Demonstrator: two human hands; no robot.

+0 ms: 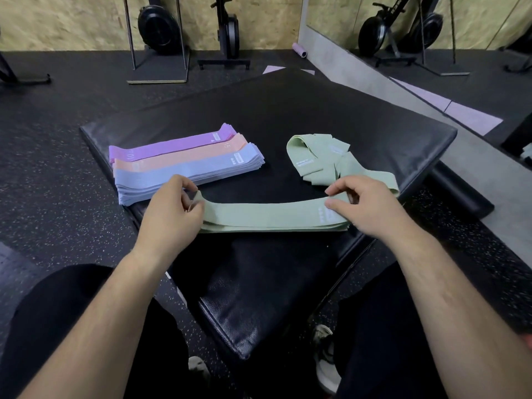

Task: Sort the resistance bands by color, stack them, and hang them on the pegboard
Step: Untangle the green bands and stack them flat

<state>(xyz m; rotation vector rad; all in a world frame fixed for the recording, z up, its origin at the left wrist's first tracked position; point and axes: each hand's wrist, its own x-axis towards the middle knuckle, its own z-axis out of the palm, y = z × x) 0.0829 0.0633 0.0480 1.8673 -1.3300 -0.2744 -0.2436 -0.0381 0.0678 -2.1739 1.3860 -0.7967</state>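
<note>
On the black padded vinyl mat point(288, 110), the flat purple fabric band stack point(172, 145) lies rearmost at left, the peach band stack point(184, 157) before it, the blue band stack point(184, 175) nearest. The loose green band heap point(319, 159) lies right, the flat green band stack point(259, 216) in front.

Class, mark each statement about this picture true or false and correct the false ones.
The left hand and right hand both pinch the flat stack of pale green fabric bands. True.
The stack of purple fabric bands lies nearer the person than the stack of blue fabric bands. False: the blue stack is nearer.
A loose heap of green bands lies on the black padded mat. True.
The stack of peach fabric bands hangs on a pegboard. False: it lies on the mat.
</note>
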